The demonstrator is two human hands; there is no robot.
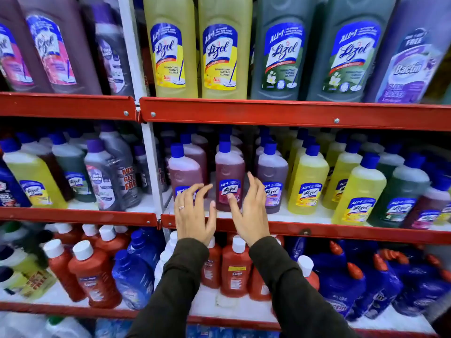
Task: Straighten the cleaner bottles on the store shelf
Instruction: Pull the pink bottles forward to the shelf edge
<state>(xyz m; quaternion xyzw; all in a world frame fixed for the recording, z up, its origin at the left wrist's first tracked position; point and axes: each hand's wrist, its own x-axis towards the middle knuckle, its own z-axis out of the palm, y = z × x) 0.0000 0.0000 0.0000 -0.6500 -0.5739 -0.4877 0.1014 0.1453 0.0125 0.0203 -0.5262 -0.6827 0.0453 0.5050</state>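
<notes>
Bottle: the dark red cleaner bottle [229, 176] stands upright at the front edge of the middle shelf [317, 229], long axis vertical, blue cap up, label facing out.
Relation: it sits between the two hands, just beyond the fingertips — the right looks nearer, its thumb over the label.
Left hand [194, 213]: fingers spread and curled, holding nothing.
Right hand [250, 211]: open too, gripping nothing.
Neighbours: a paler red bottle [184, 172] left, a purple bottle [272, 176] right — close beside it.
</notes>
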